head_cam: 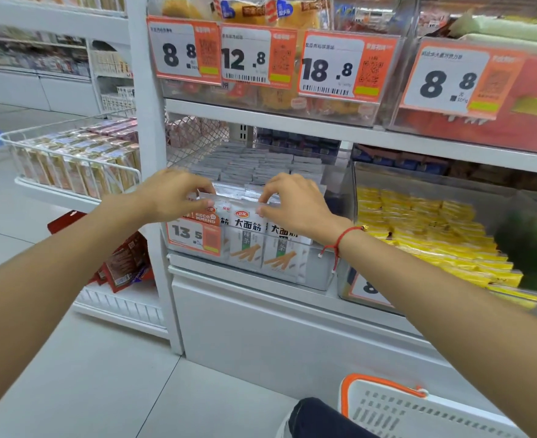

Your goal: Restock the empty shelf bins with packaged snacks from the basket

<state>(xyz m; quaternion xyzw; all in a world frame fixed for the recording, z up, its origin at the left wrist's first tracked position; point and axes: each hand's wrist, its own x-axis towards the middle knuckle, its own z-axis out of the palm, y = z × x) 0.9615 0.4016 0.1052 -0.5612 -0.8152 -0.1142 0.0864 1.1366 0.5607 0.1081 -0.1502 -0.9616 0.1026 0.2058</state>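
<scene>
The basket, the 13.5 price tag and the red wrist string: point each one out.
basket (384, 382): head view, on its orange rim at the bottom edge.
13.5 price tag (186, 233): head view, on the printed number.
red wrist string (344, 233): head view, on the loop round the right wrist.

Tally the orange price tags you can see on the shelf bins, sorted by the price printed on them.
8.8 tags: 2 (far left, far right)
12.8 tag: 1
18.8 tag: 1
13.5 tag: 1
Partly hidden tag behind the right forearm, price unreadable: 1
Total: 6
</scene>
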